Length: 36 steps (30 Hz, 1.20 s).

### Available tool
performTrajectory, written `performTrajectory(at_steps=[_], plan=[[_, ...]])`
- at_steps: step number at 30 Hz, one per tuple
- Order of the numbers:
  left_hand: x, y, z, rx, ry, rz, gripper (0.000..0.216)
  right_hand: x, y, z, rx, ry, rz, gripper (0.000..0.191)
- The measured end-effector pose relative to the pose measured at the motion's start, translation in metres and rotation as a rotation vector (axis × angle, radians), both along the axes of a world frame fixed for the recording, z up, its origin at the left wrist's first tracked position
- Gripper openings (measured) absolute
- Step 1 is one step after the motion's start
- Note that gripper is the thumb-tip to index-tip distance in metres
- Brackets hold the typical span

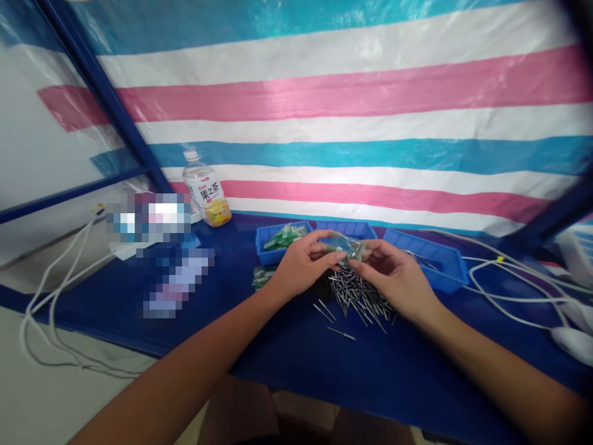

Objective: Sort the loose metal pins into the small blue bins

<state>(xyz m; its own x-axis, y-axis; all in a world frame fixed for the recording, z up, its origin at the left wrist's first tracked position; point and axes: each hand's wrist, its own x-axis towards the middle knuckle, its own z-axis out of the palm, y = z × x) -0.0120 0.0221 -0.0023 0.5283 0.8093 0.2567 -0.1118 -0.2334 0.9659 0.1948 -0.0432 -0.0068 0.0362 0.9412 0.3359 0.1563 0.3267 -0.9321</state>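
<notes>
Evidently both hands meet over the blue table [287,346], with a small, clear, greenish plastic bag [353,247] held between their fingertips. The left hand [303,262] has its thumb and fingers closed to a narrow pinch on the near left part of the bag, and the right hand [393,266] pinches the other end just as narrowly between thumb and forefinger. What is inside the bag is too small to tell.

Directly below the fingers spreads a heap of thin metal pins [359,293], partly covered by the hands; a single loose pin [341,334] lies nearer the body, apart from the heap. Just beyond the left fingers stands a left tray [269,258], blue, holding green packets [287,235], and a further green packet [262,277] lies on the table beside the left wrist. Straight behind the fingertips is a middle tray [364,228], mostly hidden by them, while a right tray [449,269] with a few slim metal pieces [421,259] sits just past the right fingers. Farther off to the left of the fingers stands a drink bottle [208,194], upright, and well to their right run white cables [504,300]
</notes>
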Motion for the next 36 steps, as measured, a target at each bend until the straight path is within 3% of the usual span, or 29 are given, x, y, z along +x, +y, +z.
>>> performTrajectory(at_steps=[3, 7, 12, 15, 18, 22, 24, 26, 29, 33, 36], plan=[[-0.001, 0.001, 0.003, 0.02, -0.022, -0.039, 0.026, 0.002, -0.001, -0.001, 0.012, -0.059, -0.022, 0.019], [-0.002, 0.005, 0.004, 0.111, -0.036, -0.038, 0.01, 0.009, 0.001, -0.001, 0.164, -0.135, -0.081, 0.01], [-0.003, 0.005, 0.004, 0.027, 0.034, 0.001, 0.029, 0.015, 0.002, -0.002, 0.209, -0.221, -0.097, 0.014], [-0.004, 0.004, 0.007, -0.002, -0.006, -0.022, 0.028, 0.015, 0.002, -0.004, 0.195, -0.261, -0.093, 0.018], [-0.008, 0.006, 0.011, 0.124, 0.03, 0.122, 0.021, 0.011, 0.0, -0.003, 0.212, -0.283, -0.101, 0.019], [-0.018, 0.009, 0.019, 0.424, 0.114, 0.431, 0.036, 0.005, -0.003, 0.0, 0.225, -0.315, -0.096, 0.018], [-0.025, 0.01, 0.025, 0.592, 0.2, 0.557, 0.049, 0.004, -0.004, 0.002, 0.223, -0.348, -0.082, 0.018], [-0.031, 0.013, 0.031, 0.767, 0.264, 0.644, 0.04, 0.003, -0.006, 0.003, 0.2, -0.38, -0.072, 0.019], [-0.041, 0.023, 0.031, 0.947, 0.469, 0.664, 0.026, 0.004, -0.006, 0.002, 0.177, -0.425, -0.068, 0.02], [-0.048, 0.035, 0.019, 0.876, 0.933, 0.623, 0.025, 0.004, -0.007, 0.0, 0.186, -0.484, -0.031, 0.021], [-0.048, 0.036, 0.016, 0.824, 1.042, 0.591, 0.035, 0.001, -0.009, 0.001, 0.226, -0.581, 0.016, 0.021]])
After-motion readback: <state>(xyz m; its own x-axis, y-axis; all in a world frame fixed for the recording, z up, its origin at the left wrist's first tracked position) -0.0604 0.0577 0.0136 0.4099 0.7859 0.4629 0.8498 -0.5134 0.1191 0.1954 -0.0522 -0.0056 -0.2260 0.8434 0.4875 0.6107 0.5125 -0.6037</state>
